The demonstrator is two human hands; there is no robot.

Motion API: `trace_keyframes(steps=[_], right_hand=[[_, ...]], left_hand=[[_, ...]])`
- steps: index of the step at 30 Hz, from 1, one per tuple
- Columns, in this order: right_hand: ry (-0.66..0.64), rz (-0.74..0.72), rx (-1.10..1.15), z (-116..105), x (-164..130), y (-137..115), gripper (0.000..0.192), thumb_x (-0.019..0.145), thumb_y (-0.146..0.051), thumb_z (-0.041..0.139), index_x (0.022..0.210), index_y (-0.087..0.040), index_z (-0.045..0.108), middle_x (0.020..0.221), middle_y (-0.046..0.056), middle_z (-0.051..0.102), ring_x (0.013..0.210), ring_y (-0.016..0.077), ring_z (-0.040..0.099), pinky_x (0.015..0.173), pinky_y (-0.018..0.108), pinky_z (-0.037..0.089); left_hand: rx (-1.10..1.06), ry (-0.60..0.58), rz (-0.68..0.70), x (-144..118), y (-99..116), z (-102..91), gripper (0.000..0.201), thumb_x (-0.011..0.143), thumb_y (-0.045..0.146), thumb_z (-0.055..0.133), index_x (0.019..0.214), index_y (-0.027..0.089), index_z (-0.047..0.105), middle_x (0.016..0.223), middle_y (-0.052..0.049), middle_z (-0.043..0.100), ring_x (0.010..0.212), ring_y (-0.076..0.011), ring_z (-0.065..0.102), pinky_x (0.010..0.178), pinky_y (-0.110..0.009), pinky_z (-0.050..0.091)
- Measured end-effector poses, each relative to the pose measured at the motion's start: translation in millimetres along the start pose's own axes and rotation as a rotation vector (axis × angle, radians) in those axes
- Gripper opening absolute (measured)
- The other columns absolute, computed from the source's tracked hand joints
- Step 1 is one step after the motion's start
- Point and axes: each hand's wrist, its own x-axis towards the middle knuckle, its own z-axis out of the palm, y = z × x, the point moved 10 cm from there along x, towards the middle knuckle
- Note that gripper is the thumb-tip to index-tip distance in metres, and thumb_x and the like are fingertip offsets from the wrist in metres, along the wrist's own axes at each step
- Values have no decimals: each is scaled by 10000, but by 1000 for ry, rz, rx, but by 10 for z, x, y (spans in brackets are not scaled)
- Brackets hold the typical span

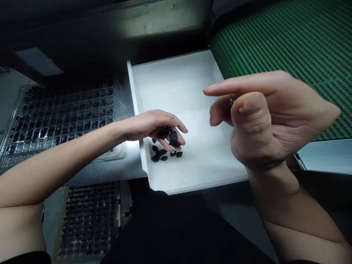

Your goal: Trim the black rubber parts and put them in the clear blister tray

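Note:
My left hand (pixel 156 124) is over the left side of a white tray (pixel 189 95), its fingers curled loosely around a few small black moulded parts (pixel 173 137). Just below those fingers, several more loose black parts (pixel 156 157) lie on the tray floor. Close to the camera, on the right, my right hand (pixel 277 113) is raised with the index finger stretched out. Between its thumb and a bent finger shows a tiny dark, shiny piece (pixel 232 99), mostly hidden by the thumb, so its kind is unclear.
Left of the tray, a clear plastic compartment tray (pixel 122 146) with rows of black parts rests on a metal surface (pixel 132 161). Another filled grid tray (pixel 88 220) sits lower down. A green mesh conveyor belt (pixel 275 44) runs at the right; a dark metal wall (pixel 165 18) stands behind.

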Motion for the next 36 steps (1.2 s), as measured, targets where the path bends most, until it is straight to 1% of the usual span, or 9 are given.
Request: trace_keyframes(steps=[3, 6, 13, 19, 23, 25, 29, 33, 36], right_hand=[[122, -62, 54, -62, 6, -18, 232, 1088, -378, 632, 1170, -356, 847, 790, 64, 691, 653, 247, 651, 522, 409, 387], [111, -59, 69, -18, 12, 16, 233, 1083, -363, 640, 1175, -360, 854, 766, 60, 686, 613, 242, 629, 486, 411, 345], [68, -95, 92, 27, 1, 57, 200, 1072, -313, 694, 1187, -304, 857, 874, 56, 736, 639, 203, 642, 536, 393, 423], [0, -149, 73, 81, 13, -15, 258, 1065, -222, 683, 1261, -287, 838, 837, 44, 716, 648, 183, 637, 536, 366, 436], [-95, -226, 101, 190, 35, -53, 341, 967, -238, 856, 1304, -209, 807, 887, 43, 715, 643, 125, 564, 501, 307, 381], [-152, -261, 15, 277, 32, -27, 426, 911, -252, 923, 1312, -189, 794, 927, 40, 709, 675, 111, 536, 543, 297, 408], [-238, -294, -149, 417, 7, 76, 257, 953, -263, 886, 1170, -146, 814, 960, 64, 669, 756, 111, 578, 624, 294, 463], [-238, -263, -147, 418, 16, 76, 149, 950, -187, 858, 1078, -133, 802, 942, 91, 667, 722, 128, 528, 585, 330, 404], [-176, -185, -115, 347, 44, 61, 101, 1001, -153, 769, 1096, -168, 800, 952, 112, 720, 803, 204, 586, 687, 414, 417]], left_hand=[[-69, 10, 59, -48, 17, 2, 417, 1069, 383, 620, 1317, 69, 737, 1227, -249, 769, 1102, -318, 804, 915, -357, 719], [-138, -8, 123, -84, 39, 14, 435, 1087, 367, 563, 1370, 66, 699, 1251, -264, 760, 1141, -330, 797, 935, -363, 710], [-296, 81, 236, -111, 64, -33, 463, 1097, 405, 516, 1362, 69, 692, 1225, -255, 772, 1072, -326, 810, 934, -402, 700], [-409, 161, 388, -147, 122, -39, 419, 1101, 367, 504, 1324, 73, 703, 1221, -218, 779, 1109, -323, 799, 990, -429, 693], [-464, 224, 442, -168, 107, -84, 345, 1100, 359, 534, 1255, 123, 734, 1215, -165, 792, 1159, -291, 786, 1059, -442, 681], [-465, 249, 458, -181, 105, -96, 346, 1103, 359, 525, 1249, 126, 736, 1236, -158, 788, 1224, -290, 768, 1091, -421, 665], [-458, 315, 479, -205, 109, -118, 356, 1098, 338, 529, 1279, 115, 738, 1122, -111, 783, 1280, -283, 747, 1152, -397, 635], [-480, 338, 531, -207, 144, -117, 337, 1090, 297, 563, 1263, 58, 725, 1097, -108, 754, 1162, -246, 765, 1109, -394, 661], [-444, 318, 574, -184, 183, -98, 306, 1080, 260, 547, 1215, 45, 717, 1102, -102, 740, 1039, -209, 749, 913, -331, 699]])
